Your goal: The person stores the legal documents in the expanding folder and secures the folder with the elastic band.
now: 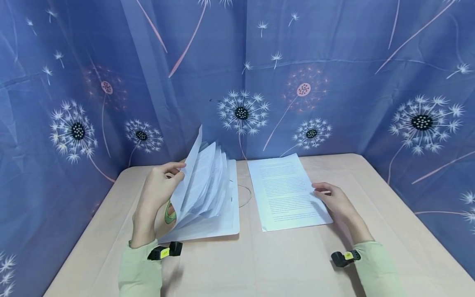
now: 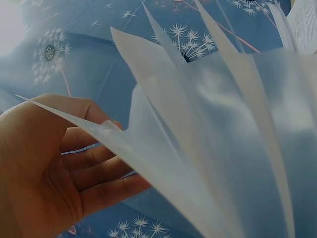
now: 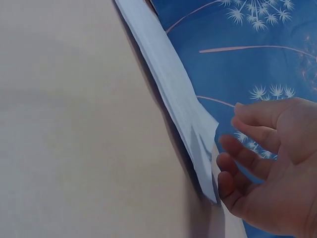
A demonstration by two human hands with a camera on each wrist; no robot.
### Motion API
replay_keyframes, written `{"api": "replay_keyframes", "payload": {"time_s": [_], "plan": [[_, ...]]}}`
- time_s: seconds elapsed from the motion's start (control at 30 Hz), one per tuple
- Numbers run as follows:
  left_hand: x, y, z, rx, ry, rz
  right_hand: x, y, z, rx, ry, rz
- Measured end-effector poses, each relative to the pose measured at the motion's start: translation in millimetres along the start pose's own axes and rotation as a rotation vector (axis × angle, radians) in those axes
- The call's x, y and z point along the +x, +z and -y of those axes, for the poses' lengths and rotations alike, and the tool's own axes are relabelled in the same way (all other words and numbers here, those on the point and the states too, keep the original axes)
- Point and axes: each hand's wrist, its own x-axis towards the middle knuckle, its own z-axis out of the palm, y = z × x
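On the left of the table, a white document folder [image 1: 231, 214] stands partly open, its inner sheets [image 1: 208, 177] fanned upright. In the left wrist view some of these sheets look translucent, like plastic pockets. My left hand [image 1: 157, 187] pinches the raised left leaf [image 2: 124, 148] between thumb and fingers. Printed papers [image 1: 285, 194] lie flat to the right of the folder. By their right edge is my right hand [image 1: 337, 202], fingers loosely bent. The right wrist view shows this hand [image 3: 277, 158] beside the paper edge [image 3: 168, 84], gripping nothing.
Under the raised leaf, a green curved shape [image 1: 170, 213] shows, mostly hidden. A thin dark curved line [image 1: 249, 194] lies between folder and papers. The pale table [image 1: 289, 264] meets a blue dandelion-print curtain [image 1: 185, 95] at the back and sides.
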Motion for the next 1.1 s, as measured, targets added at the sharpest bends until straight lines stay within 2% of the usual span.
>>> {"api": "replay_keyframes", "payload": {"time_s": [0.3, 0.57, 0.8, 1.1], "plan": [[-0.1, -3.9, 1.7, -0.009, -0.005, -0.01, 0.9, -1.4, -10.4, -0.02, 0.011, 0.088], [-0.5, -6.3, 2.9, -0.011, -0.01, -0.01, 5.6, 2.3, -15.0, -0.163, -0.116, 0.103], [-1.5, -7.9, 4.1, -0.013, 0.003, -0.032, 5.4, 2.3, -11.2, -0.193, -0.025, 0.149], [-2.2, -9.5, 5.3, -0.013, 0.002, -0.026, 2.1, -1.2, -8.1, -0.169, -0.017, 0.172]]}}
